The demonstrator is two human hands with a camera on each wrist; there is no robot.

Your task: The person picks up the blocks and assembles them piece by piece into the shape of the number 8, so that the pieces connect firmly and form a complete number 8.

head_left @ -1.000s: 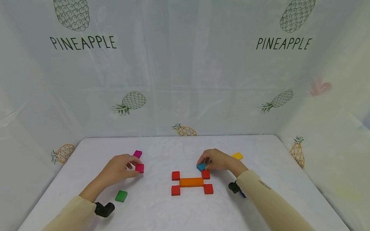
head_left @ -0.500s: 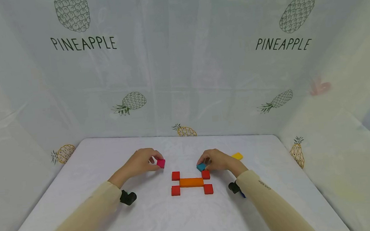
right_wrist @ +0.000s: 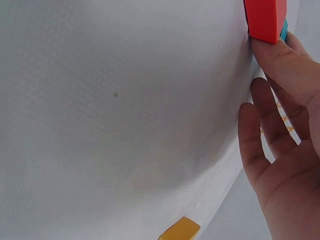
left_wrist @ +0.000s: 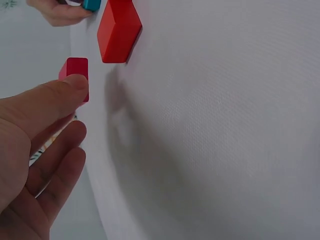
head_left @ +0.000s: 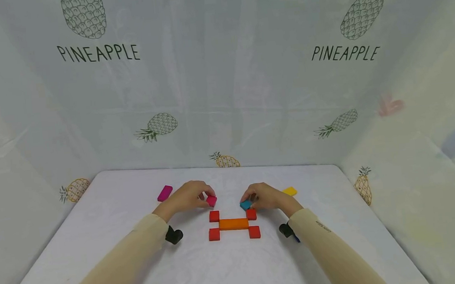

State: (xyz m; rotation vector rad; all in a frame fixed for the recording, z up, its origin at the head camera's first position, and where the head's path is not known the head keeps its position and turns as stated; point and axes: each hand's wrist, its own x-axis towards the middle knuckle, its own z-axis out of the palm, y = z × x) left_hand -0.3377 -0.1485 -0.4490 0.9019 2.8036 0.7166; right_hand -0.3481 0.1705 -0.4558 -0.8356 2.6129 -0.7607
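Observation:
My left hand [head_left: 187, 196] pinches a pinkish-red square block [head_left: 211, 201] between thumb and fingers. In the left wrist view that block [left_wrist: 77, 65] is held up off the white cloth, its lower part behind the thumb. My right hand [head_left: 263, 195] holds a teal block [head_left: 245, 205] just behind the far right red block [head_left: 251, 214]. Seen from the right wrist, the thumb lies right at the red block [right_wrist: 265, 20] and mostly hides the teal one. Several red square blocks stand at the corners of an orange oblong block [head_left: 233, 224], the far left red block [head_left: 214, 216] nearest my left hand.
Behind my left forearm lies a magenta block [head_left: 165, 193]. A yellow block [head_left: 290, 191] sits beyond my right wrist, and a dark blue piece [head_left: 296, 239] peeks out beside the right sleeve. A pineapple-print sheet [head_left: 222, 92] hangs behind the white table [head_left: 232, 274].
My left hand has carried the pinkish-red block rightward, away from the magenta block, to just behind the far left red block. The left sleeve now covers the green block. My right hand stays put.

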